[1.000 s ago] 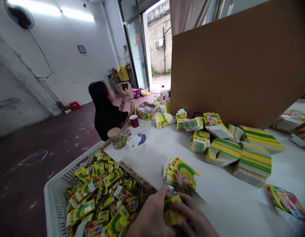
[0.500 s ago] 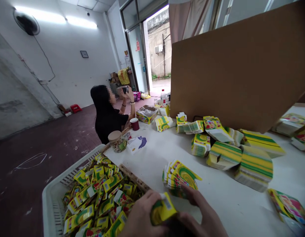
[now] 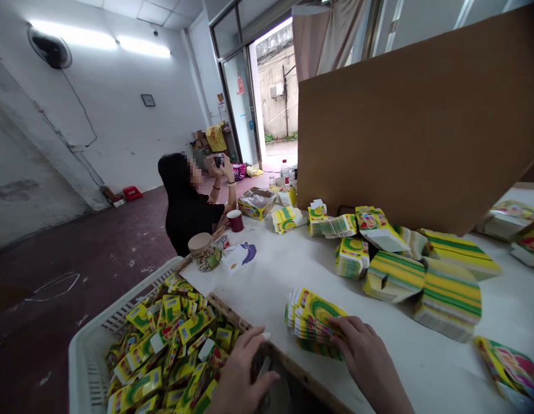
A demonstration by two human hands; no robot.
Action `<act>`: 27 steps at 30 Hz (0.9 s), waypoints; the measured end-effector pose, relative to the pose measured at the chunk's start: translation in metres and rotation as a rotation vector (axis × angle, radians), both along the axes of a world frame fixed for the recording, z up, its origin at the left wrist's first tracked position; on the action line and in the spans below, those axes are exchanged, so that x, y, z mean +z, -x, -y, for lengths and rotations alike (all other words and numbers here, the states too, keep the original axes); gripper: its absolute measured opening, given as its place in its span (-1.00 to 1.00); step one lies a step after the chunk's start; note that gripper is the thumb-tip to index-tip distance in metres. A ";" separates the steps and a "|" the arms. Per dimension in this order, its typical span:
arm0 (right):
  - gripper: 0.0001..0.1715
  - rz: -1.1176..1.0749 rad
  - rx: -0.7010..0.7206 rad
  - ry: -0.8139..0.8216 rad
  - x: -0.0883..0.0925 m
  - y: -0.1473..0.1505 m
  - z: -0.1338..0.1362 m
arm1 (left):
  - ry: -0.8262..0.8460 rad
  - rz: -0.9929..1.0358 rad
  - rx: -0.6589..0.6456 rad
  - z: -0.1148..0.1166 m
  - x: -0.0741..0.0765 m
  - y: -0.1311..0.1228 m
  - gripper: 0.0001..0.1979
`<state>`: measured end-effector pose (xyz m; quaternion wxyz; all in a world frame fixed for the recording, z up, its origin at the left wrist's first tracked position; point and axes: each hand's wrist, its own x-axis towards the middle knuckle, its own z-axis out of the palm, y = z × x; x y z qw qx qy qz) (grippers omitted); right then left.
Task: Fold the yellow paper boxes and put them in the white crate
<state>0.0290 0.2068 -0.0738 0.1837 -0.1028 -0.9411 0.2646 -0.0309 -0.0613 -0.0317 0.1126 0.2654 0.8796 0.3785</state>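
My left hand (image 3: 246,374) is at the table's near edge, beside a basket of small yellow boxes (image 3: 191,325). Its thumb and fingers are apart with nothing between them; something small and white shows by a fingertip. On the white table (image 3: 267,293) lies a fanned stack of flat yellow and green cartons (image 3: 314,307), printed with fruit and stripes. My right hand (image 3: 362,351) pinches the right end of a carton there, thumb below and fingers on top. That carton still lies against the stack.
A white plastic basket (image 3: 77,351) stands left of the table. Bundles of flat cartons (image 3: 394,273) lie farther back, before a large cardboard sheet (image 3: 405,138). A lidded jar (image 3: 205,253), a mug (image 3: 235,221) and a tissue box (image 3: 239,257) stand near a seated person (image 3: 189,207) holding a phone.
The small yellow box between my hands is gone from them. My left hand has come away and opened; my right hand has moved onto the fanned carton stack.
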 end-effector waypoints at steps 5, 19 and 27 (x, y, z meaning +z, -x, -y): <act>-0.59 0.000 0.064 0.028 0.009 0.001 -0.007 | 0.042 -0.116 -0.222 -0.062 0.009 0.002 -0.30; -0.69 0.119 -0.163 -0.084 0.047 -0.011 0.005 | 0.154 -0.172 -0.261 -0.074 -0.019 0.001 -0.42; -0.80 0.180 -0.232 -0.136 0.040 0.000 0.017 | 0.103 -0.100 -0.231 -0.077 -0.020 0.001 -0.38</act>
